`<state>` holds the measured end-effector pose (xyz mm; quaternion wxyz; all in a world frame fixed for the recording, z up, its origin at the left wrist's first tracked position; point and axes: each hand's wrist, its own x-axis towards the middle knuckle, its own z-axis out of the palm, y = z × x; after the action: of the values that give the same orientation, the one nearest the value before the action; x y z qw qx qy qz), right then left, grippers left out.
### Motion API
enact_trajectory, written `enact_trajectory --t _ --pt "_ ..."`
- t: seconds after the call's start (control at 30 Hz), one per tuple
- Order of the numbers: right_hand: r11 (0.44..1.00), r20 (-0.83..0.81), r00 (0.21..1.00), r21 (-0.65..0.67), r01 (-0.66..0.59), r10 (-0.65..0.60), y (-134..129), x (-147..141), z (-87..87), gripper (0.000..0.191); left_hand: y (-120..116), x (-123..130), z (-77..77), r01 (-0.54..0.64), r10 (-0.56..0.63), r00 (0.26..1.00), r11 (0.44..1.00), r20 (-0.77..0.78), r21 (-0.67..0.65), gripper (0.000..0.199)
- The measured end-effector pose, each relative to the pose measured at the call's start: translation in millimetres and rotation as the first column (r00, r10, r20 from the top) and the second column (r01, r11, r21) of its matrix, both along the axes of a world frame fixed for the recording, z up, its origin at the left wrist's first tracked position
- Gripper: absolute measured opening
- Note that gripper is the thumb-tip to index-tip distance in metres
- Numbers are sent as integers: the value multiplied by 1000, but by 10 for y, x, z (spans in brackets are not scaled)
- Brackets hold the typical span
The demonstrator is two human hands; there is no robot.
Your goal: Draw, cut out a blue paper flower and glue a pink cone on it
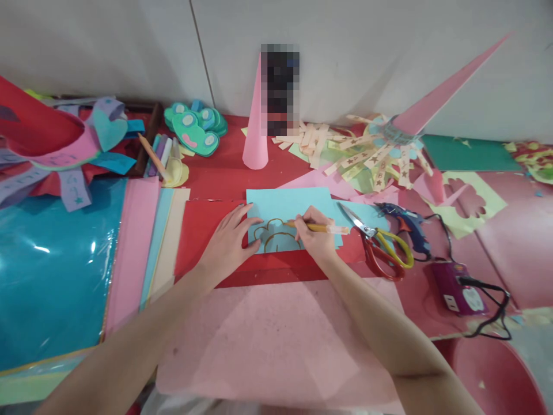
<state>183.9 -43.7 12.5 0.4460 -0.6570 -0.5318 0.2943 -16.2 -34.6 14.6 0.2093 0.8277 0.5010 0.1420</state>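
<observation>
A light blue sheet of paper (291,202) lies on red paper (199,225) in front of me. Curved brown outlines, like a rounded cloud or flower shape, are drawn on its lower part. My right hand (317,233) grips a marker (317,227) with a yellow-brown barrel and a clear end, its tip on the outline. With fingers spread, my left hand (228,236) rests flat at the sheet's left edge. Right of my right hand lie scissors (367,230) with one red and one yellow handle, partly over another light blue piece.
A blue glue gun (410,227) and a purple power box (460,288) with a black cord lie at right. Pink paper cones (256,138) stand at the back near green frog-like cutouts (196,129). Coloured sheets (133,242) are stacked at left. A pink stool (496,369) stands lower right.
</observation>
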Motion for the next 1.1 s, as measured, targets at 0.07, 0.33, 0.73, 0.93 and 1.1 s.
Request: enact_trajectory --t 0.07,0.33,0.73,0.93,1.1 --pt "1000 -2 1000 6 -4 4 0 0 -5 29 -1 0 5 -4 4 1000 1000 0 -9 30" --pt "1000 -23 1000 12 -17 17 -13 26 -32 30 -1 -8 -4 -2 2 1000 1000 7 -11 30" --pt "970 240 970 240 -32 -27 -57 253 85 22 -1 5 29 -11 12 1000 1000 20 -23 29" --pt "982 596 803 166 -87 -29 -311 456 -35 25 -6 -12 -11 -4 5 999 1000 54 -11 27" --pt "989 669 742 74 -128 46 -401 443 -213 28 32 -37 -55 -86 85 963 996 254 -9 23"
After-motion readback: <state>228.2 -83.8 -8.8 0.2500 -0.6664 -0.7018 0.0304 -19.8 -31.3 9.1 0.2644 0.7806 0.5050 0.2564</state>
